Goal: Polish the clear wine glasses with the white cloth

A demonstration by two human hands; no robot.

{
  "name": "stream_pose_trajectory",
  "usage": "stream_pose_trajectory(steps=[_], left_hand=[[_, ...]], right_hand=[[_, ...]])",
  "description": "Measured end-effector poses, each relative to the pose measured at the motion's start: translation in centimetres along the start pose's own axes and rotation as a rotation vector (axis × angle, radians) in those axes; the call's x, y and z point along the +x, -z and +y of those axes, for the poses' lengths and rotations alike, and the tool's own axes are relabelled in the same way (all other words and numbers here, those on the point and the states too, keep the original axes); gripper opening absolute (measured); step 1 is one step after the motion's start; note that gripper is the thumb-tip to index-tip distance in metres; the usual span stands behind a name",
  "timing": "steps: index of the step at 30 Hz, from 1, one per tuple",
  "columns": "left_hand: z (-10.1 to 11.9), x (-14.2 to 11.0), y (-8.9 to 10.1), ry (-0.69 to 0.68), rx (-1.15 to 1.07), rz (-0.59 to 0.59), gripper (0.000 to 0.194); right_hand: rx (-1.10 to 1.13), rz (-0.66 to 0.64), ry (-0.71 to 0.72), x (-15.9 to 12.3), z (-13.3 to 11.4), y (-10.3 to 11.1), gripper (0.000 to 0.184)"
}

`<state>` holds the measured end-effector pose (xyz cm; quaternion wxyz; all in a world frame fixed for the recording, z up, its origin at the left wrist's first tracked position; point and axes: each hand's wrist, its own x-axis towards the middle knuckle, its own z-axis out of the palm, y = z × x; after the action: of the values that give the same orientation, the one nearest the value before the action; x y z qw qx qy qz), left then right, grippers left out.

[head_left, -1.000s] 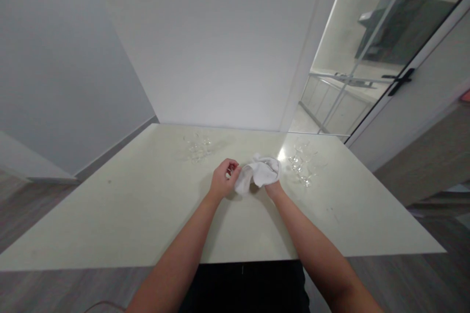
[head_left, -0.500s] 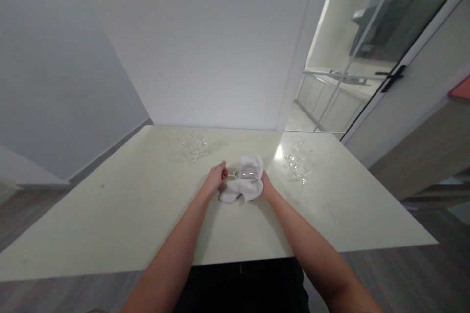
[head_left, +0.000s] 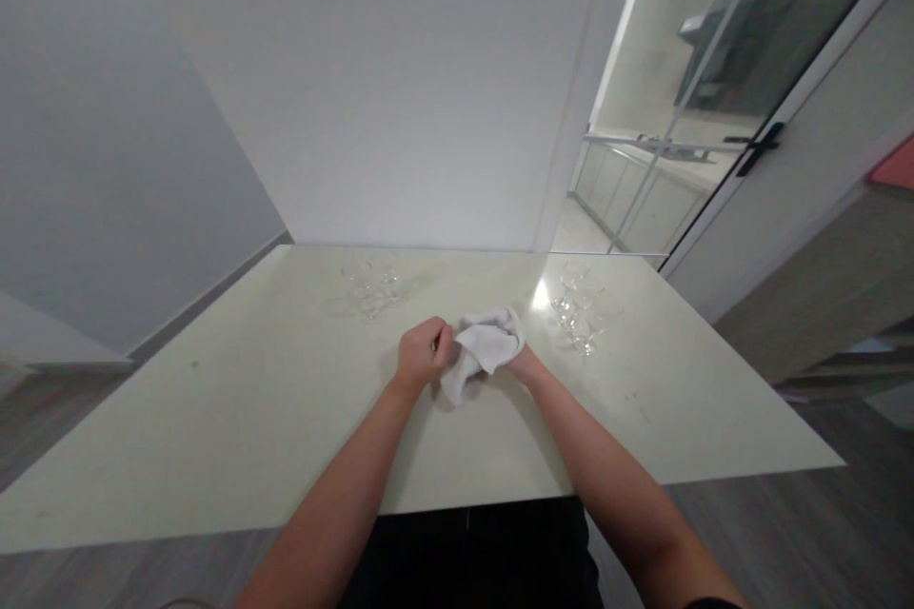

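Evidently, a white cloth (head_left: 489, 343) is being held above the near-middle part of the table (head_left: 271, 419), between the two hands. The left hand (head_left: 423, 352) is being kept curled almost into a fist, its thumb pressed over; it is being judged, chiefly from the earlier frame, to be gripping the foot end of a stemmed glass, though that glass is now being hidden. The right hand (head_left: 525, 364) is being largely covered by the cloth; it is being taken as closed on the fabric, but its finger spread cannot be told. The two-sided hold is presumably being used so that the glass is being steadied at one end while the cloth is being pressed at the other. Clear glasses are being kept in a left cluster (head_left: 372, 290) and a right cluster (head_left: 577, 309), probably so that the middle is being left for handling; their exact count cannot be told. Against the frame half a second earlier, the bowl and stem are no longer being exposed, the cloth is being gathered over them with a corner hanging, and the left hand is being turned knuckles up.
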<state>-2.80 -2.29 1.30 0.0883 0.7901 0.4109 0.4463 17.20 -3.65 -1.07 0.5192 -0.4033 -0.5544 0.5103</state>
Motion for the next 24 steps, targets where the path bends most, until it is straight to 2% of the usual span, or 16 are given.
stream_pose_trajectory(steps=[3,6,8,11,14,19,22,24], left_hand=[[-0.5,0.3,-0.3,0.35,-0.254,-0.036,0.044],[-1.2,0.8,-0.2,0.655,-0.455,-0.151,0.049],[-1.6,1.1,0.0,0.789,-0.534,-0.253,0.051],[-1.8,1.1,0.3,0.868,-0.584,-0.331,0.052],[-1.5,1.0,0.1,0.782,-0.586,-0.255,0.049],[-0.7,0.6,-0.1,0.413,-0.409,-0.078,0.039],[-0.3,0.2,0.2,0.195,-0.25,-0.056,0.037],[-0.1,-0.1,0.5,0.042,-0.15,-0.046,0.035]], right_hand=[[-0.196,-0.063,0.243,-0.1,0.0,0.6,0.051],[-0.261,-0.112,0.324,-0.2,0.0,0.6,0.074],[-0.265,-0.114,0.33,-0.3,-0.2,0.4,0.087],[-0.285,-0.114,0.371,-0.4,-0.7,0.2,0.089],[-0.303,-0.085,0.367,-0.5,-1.2,0.0,0.084],[-0.251,0.041,0.219,-0.6,-1.6,-0.5,0.063],[-0.158,0.05,0.207,-0.5,-1.6,-0.9,0.057],[-0.11,0.049,0.162,-0.3,-1.3,-1.1,0.048]])
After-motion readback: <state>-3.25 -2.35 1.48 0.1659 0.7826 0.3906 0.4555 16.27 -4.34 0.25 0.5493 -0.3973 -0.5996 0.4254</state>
